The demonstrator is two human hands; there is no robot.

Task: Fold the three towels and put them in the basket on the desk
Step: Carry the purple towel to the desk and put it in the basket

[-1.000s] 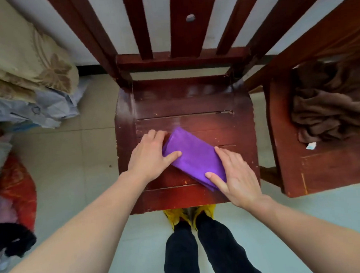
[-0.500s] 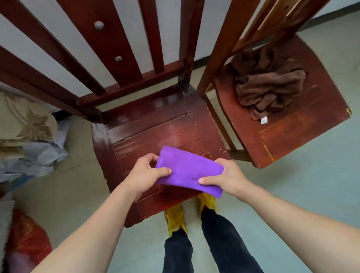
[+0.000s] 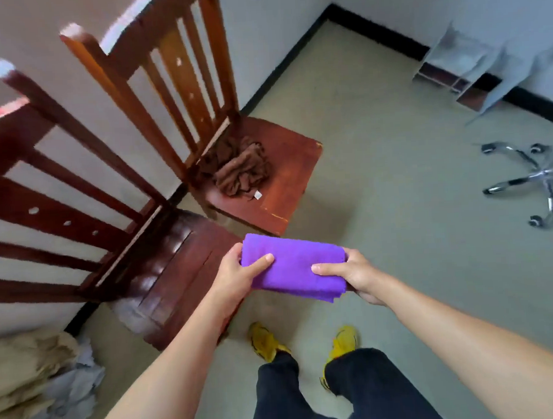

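A folded purple towel (image 3: pixel 293 266) is held in the air between both hands, off the right edge of the near wooden chair (image 3: pixel 163 273). My left hand (image 3: pixel 237 275) grips its left end, thumb on top. My right hand (image 3: pixel 355 274) grips its right end the same way. A crumpled brown towel (image 3: pixel 238 171) lies on the seat of the second wooden chair (image 3: pixel 286 176), further back. No basket or desk shows in this view.
A chrome wheeled chair base (image 3: pixel 536 176) stands on the floor at the right. A grey shelf unit (image 3: pixel 460 65) sits against the far wall. Piled beige and grey fabric (image 3: pixel 37 375) lies at the lower left. My yellow shoes (image 3: pixel 269 341) are below the towel.
The purple towel has been lifted off the near chair seat and carried right with both hands. The view has swung right, revealing the floor, shelf unit and chair base.
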